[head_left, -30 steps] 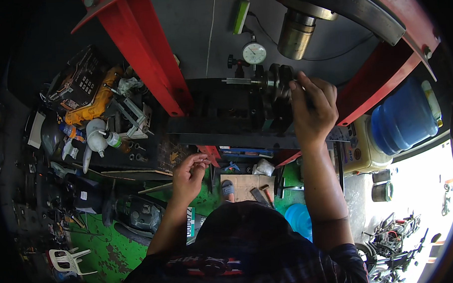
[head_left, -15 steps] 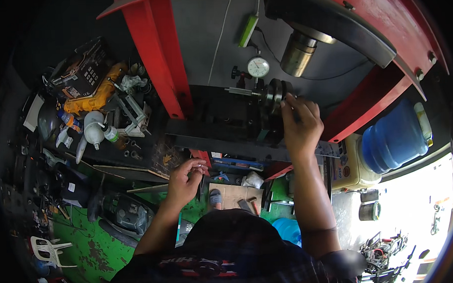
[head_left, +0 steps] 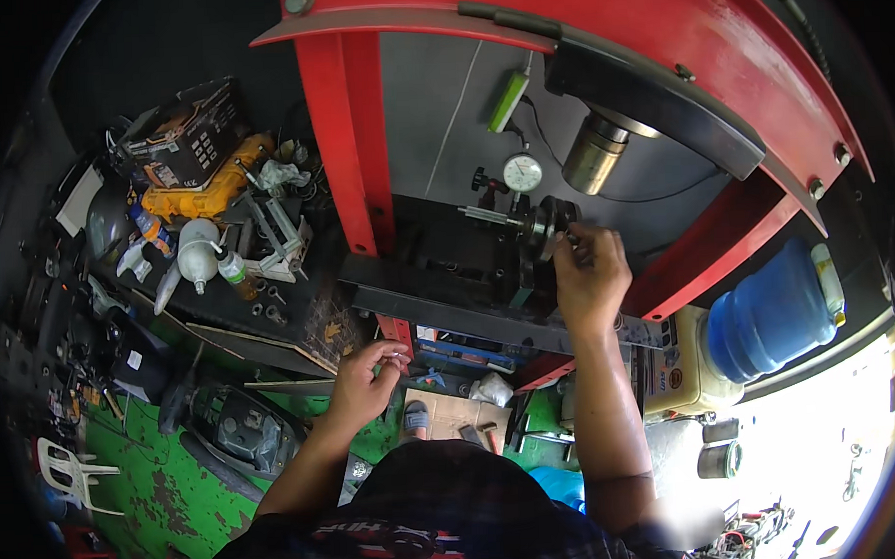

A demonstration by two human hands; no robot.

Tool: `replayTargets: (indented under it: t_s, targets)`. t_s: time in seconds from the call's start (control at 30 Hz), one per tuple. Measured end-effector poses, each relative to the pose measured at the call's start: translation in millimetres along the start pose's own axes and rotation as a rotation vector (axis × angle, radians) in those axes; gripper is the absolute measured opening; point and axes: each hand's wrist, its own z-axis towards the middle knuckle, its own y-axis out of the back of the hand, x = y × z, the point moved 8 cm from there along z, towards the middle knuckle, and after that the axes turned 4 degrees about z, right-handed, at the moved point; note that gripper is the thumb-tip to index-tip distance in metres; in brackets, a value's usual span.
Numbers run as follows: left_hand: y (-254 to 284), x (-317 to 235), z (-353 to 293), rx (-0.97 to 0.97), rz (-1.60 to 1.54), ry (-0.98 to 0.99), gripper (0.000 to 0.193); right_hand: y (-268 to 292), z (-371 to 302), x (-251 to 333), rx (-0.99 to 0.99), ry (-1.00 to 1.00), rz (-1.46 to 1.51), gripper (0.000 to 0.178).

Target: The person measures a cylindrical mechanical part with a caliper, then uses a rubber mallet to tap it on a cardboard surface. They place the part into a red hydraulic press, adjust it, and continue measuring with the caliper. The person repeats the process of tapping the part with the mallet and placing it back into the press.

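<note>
A metal crankshaft [head_left: 542, 230] with round webs lies across a dark fixture on the press bed, its thin shaft pointing left. My right hand [head_left: 593, 277] grips its right end with thumb and fingers, which hide that part. Just above the crankshaft stands a dial gauge [head_left: 522, 172] with a white face, beside a small stand with a dark knob [head_left: 479, 179]. My left hand [head_left: 367, 381] hovers in front of the bed, apart from the crankshaft. Its fingers are curled into a pinch; whatever may be between them is too small to make out.
A red press frame [head_left: 346, 135] surrounds the work, with a metal ram [head_left: 597, 156] hanging above. On the left bench are a yellow case [head_left: 208, 184], a cardboard box [head_left: 181, 141] and bottles. A blue water jug [head_left: 769, 318] stands at right. A hammer [head_left: 489, 436] lies below.
My view has shifted, so the press and bench sit lower in the picture. The right hand stays at the crankshaft's end, and the left hand keeps its pinch in front of the bed.
</note>
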Motion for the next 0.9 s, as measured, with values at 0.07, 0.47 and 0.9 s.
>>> replayTargets:
  t_s: [0.07, 0.47, 0.9]
  targets:
    - [2.3, -2.2, 1.5, -0.01, 0.006, -0.012, 0.024, -8.9, -6.7, -11.5, 0.035, -0.048, 0.009, 0.017]
    - [16.0, -1.4, -15.9, -0.103, 0.027, -0.025, 0.026, 4.7, -22.1, -12.7, -0.084, -0.087, 0.167, 0.017]
    - [19.0, -16.8, -108.2, -0.33, 0.007, 0.113, 0.021, -39.1, 13.3, -43.9, -0.106, -0.072, 0.86, 0.031]
